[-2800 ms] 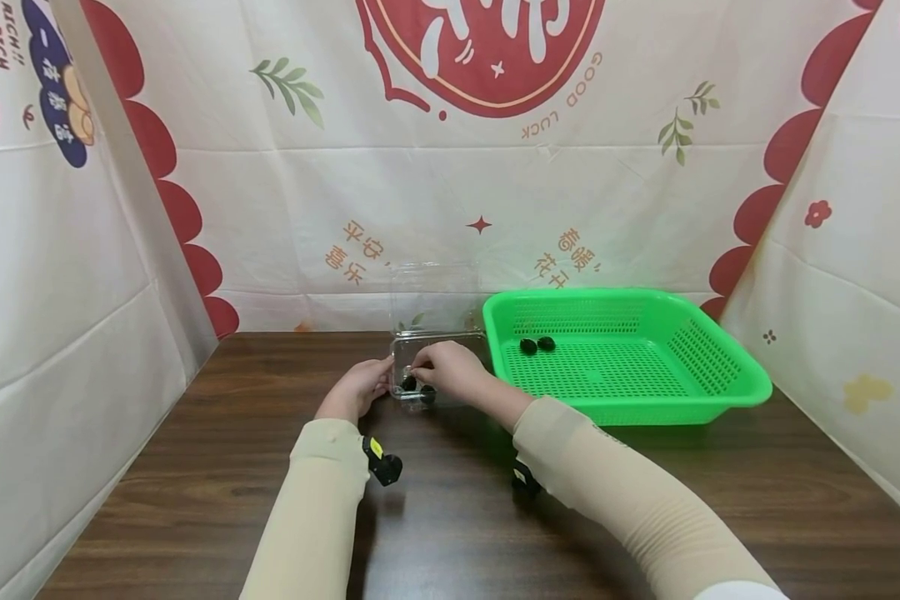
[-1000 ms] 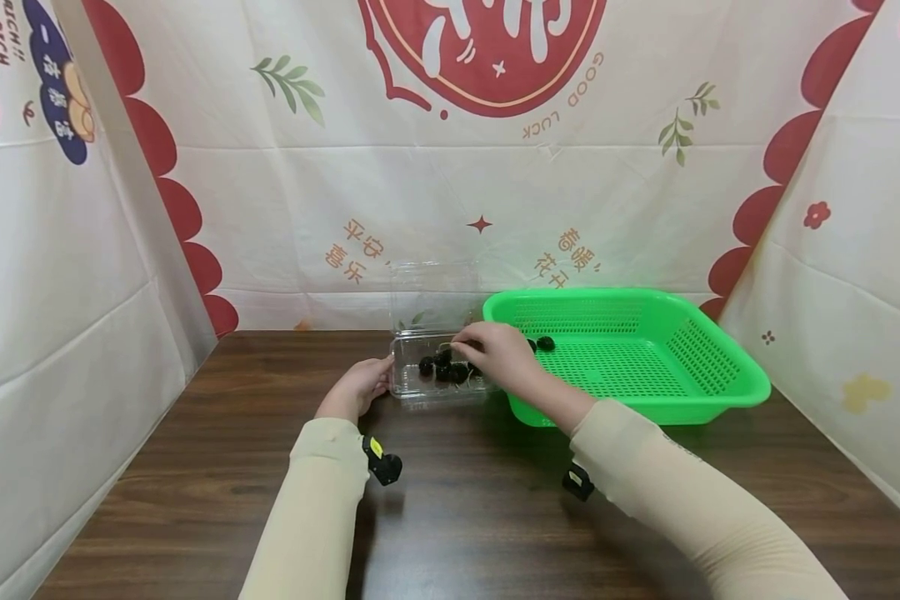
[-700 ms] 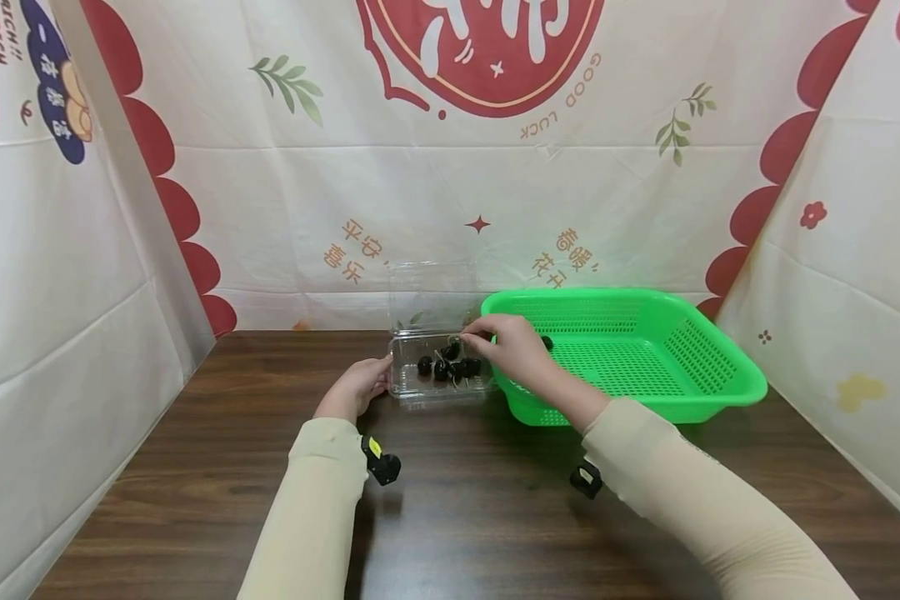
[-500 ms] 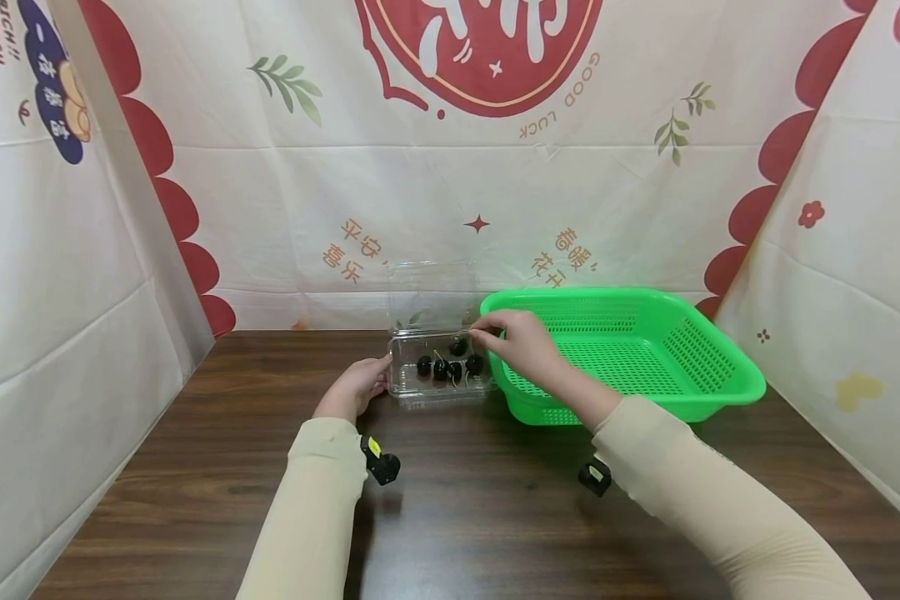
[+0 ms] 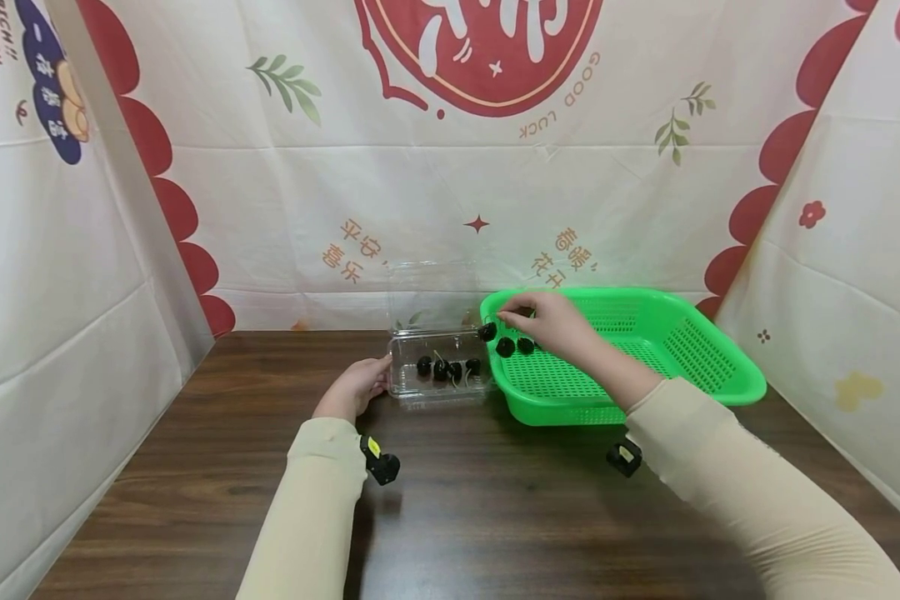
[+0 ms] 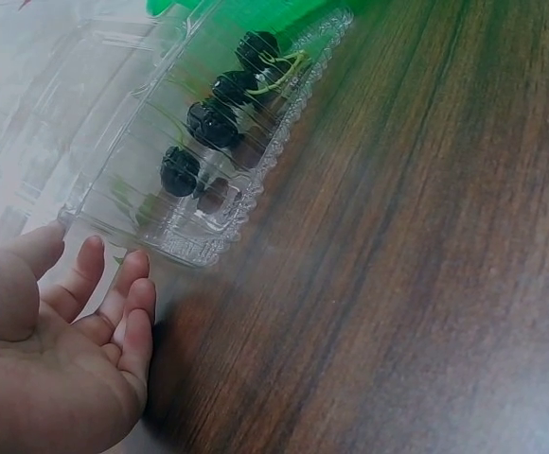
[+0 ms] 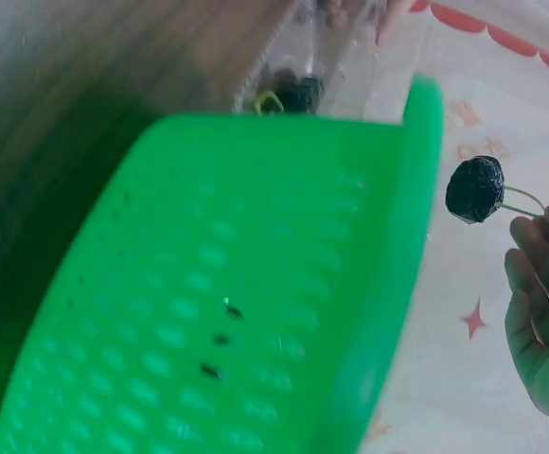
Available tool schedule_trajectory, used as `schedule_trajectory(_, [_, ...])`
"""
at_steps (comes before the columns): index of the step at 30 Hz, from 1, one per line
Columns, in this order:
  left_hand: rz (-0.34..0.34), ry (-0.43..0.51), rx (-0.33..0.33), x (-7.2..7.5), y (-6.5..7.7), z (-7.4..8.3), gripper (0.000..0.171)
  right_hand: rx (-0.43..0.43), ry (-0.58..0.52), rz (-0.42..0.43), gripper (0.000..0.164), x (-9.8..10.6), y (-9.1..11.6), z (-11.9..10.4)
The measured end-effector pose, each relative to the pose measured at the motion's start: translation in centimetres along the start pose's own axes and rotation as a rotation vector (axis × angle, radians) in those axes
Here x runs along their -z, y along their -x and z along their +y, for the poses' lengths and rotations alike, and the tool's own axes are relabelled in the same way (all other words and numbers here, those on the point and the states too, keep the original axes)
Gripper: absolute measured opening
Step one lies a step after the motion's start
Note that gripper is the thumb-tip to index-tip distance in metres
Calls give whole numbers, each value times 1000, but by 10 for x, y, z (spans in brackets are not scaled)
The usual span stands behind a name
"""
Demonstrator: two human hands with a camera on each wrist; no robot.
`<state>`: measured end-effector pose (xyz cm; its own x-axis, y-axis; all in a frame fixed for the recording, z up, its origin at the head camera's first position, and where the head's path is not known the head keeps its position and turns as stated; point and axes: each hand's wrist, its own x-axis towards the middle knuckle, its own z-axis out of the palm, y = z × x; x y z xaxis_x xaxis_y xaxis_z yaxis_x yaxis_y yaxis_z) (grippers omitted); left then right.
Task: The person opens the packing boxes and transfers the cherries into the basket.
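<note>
My right hand (image 5: 558, 329) pinches the thin green stem of a dark cherry (image 5: 487, 332), which hangs from the fingertips over the left rim of a green basket (image 5: 742, 379). In the right wrist view the cherry (image 7: 475, 189) dangles beside that hand (image 7: 547, 293). Two other dark cherries (image 5: 505, 347) show inside the basket, just below the hand. My left hand (image 5: 356, 387) rests at the left end of a clear plastic clamshell box (image 5: 408, 387), fingers loose and thumb tip at its corner. Several stemmed cherries (image 6: 211, 124) lie in a row in the box.
The clamshell's clear lid (image 5: 435, 292) stands raised at the back, near a printed cloth backdrop (image 5: 270, 225). The basket's left rim stands right beside the box. Both are on a dark wooden table (image 5: 457, 508).
My right hand was reaching into the box; it has lifted a cherry out by its stem and carried it right, over the basket's rim. The left hand has stayed put.
</note>
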<state>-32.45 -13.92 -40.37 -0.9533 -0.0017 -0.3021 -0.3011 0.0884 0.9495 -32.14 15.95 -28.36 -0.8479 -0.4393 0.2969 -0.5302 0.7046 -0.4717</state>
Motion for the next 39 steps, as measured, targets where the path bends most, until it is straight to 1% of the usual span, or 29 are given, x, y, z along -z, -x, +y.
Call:
schedule_trajectory(2, [1,3,3,1,-1,0,37,-11,-9,-3,19,7,-2,2])
schedule_trajectory(9, [0,-2,5,1,-2,0,37,-4,-11,20,17,26,-3,12])
schedule_trajectory(15, [-1,0,11,0,-2,0,38,-16,-13,2,18,40,-5,26])
schedule_trajectory(20, [1,-1,13,1,-3,0,39,-13,-11,4,19,49,-10,39])
schedule_trajectory(24, [2,-1,11,1,-3,0,39,-48,-17,8,19,54,-13,49])
schedule_trajectory(31, [9,-1,0,2,-1,-1,35,-88,-25,-12,25,64,-14,65])
schedule_trajectory(39, [-1,1,-5,2,-1,0,36,-141,-39,-55,29,74,-12,91])
